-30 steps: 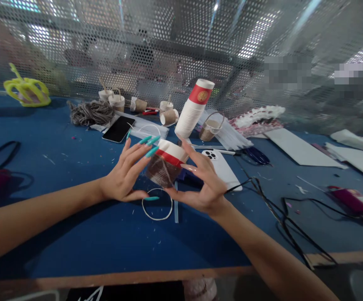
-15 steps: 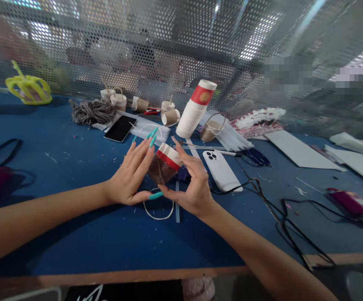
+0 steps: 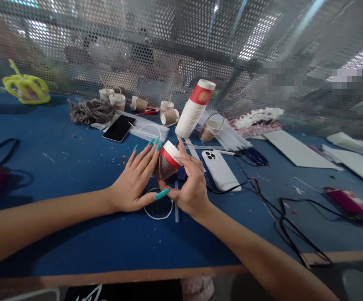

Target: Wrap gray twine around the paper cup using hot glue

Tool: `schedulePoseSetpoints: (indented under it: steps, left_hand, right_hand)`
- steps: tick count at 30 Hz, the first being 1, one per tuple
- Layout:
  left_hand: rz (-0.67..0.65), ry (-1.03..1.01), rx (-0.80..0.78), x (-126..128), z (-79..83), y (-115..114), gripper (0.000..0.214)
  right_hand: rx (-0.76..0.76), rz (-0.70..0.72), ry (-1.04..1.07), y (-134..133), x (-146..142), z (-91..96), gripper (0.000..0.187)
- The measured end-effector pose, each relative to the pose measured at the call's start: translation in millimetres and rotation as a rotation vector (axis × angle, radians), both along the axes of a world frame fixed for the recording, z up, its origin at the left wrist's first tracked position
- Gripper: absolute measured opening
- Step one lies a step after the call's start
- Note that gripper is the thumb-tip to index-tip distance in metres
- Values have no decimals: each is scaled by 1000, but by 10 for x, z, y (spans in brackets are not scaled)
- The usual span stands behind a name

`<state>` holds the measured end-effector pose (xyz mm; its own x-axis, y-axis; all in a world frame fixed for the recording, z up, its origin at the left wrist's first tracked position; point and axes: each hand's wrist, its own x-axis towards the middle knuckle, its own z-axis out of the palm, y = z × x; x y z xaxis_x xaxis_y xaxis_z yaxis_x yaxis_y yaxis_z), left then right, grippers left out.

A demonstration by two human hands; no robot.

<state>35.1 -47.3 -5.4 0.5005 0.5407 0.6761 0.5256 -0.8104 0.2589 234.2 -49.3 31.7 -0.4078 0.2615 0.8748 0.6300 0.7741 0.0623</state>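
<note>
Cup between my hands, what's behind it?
Beyond the cup stands a tall stack of paper cups. A dark blue object peeks out between the cup and your right hand; part of it is covered, so I can't tell what it is.

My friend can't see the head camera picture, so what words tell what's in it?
A right hand holds a tilted cup, white and red above brown, over a blue table, the open left hand at its other side. Behind stands a stack of paper cups; a white phone lies to the right.
</note>
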Motion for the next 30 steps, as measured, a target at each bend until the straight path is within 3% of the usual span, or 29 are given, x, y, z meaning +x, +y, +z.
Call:
schedulePoseSetpoints:
  steps: [15, 25, 30]
  left_hand:
    - [-23, 15, -121, 23, 97, -105, 85]
    - [-104, -97, -154, 101, 47, -214, 79]
    - [-194, -134, -181, 72, 40, -178, 82]
  right_hand:
    - [21, -42, -57, -16, -8, -42, 56]
    - [2, -99, -30, -40, -65, -89, 59]
    - [96, -119, -12, -26, -87, -114, 57]
